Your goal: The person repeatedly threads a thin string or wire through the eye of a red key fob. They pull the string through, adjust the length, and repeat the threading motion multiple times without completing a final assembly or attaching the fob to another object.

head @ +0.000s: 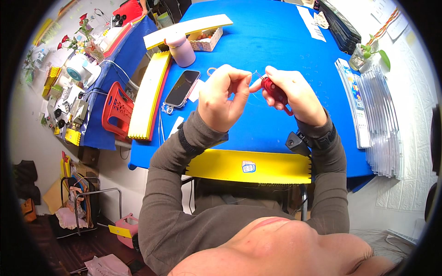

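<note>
In my right hand (293,91) is a small red-handled tool (274,90). Its thin metal tip (259,75) points up and left, toward my other hand. The thumb and forefinger of my left hand (224,96) are pinched together beside that tip. A fine pale thread-like piece (255,72) shows at these fingertips; it is too small to make out fully. Both hands are raised over the blue tablecloth (262,124). Below them, along the table's near edge, lies a yellow strip (221,165) with toothed ends and a sticker bearing writing.
Left of my hands are a smartphone (183,88), a lilac bottle (182,51), a stack of yellow strips (150,96) and a small box (209,41). Stacked clear plastic cases (380,120) line the right edge. A small camera (297,143) sits at my right wrist.
</note>
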Demonstrator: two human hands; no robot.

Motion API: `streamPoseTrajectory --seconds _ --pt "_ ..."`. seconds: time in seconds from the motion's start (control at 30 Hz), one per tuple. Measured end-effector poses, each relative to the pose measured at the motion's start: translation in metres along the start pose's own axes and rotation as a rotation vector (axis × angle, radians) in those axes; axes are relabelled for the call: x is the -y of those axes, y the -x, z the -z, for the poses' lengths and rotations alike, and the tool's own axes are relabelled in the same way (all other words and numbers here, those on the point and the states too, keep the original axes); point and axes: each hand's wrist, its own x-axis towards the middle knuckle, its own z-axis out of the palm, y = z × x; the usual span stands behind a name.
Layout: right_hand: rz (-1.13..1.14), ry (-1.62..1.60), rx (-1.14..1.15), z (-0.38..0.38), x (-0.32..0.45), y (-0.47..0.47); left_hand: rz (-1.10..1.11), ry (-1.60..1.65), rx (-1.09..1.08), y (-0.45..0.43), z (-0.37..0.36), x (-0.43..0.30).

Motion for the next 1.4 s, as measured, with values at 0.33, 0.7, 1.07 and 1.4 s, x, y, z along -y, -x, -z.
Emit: streamPoseTrajectory --seconds 0.33,0.7,1.07,1.4 --pt "0.582 0.52 -0.196 -0.002 -0.015 -0.005 0.076 0.158 -0.103 0.001 -0.004 -0.003" --pt "0.452 -0.026 -0.179 -0.011 -0.024 -0.006 0.282 0.372 -0.032 0.001 -0.011 -0.001" --pt "0.771 0.662 -0.33 0.028 -0.003 0.008 0.338 0.6 0.51 -0.01 0.002 0.027" --pt "0.378 0.625 -0.725 0.093 0.062 0.077 0.232 0.586 0.342 -0.013 0.011 0.032"
